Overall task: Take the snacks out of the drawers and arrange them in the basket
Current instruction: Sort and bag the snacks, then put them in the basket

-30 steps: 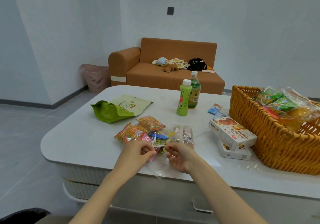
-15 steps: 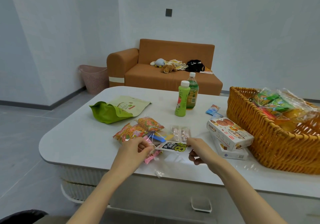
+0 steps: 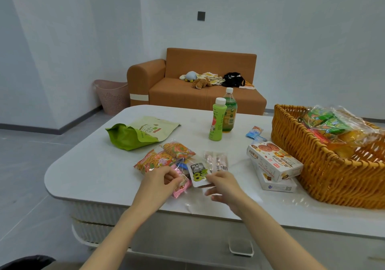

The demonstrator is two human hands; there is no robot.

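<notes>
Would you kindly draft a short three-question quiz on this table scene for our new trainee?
1. True or false: the basket holds snacks.
2. How many bottles stand on the table?
3. The right hand pinches: A) a bottle cap, B) the black packet, C) a spoon.
Key: 1 true; 2 two; 3 B.

The white table (image 3: 89, 171) bears a green pouch (image 3: 129, 136), two bottles (image 3: 217, 121) (upright), snack packets (image 3: 158, 159), stacked boxes (image 3: 273, 161) and a wicker basket (image 3: 312, 165).
</notes>
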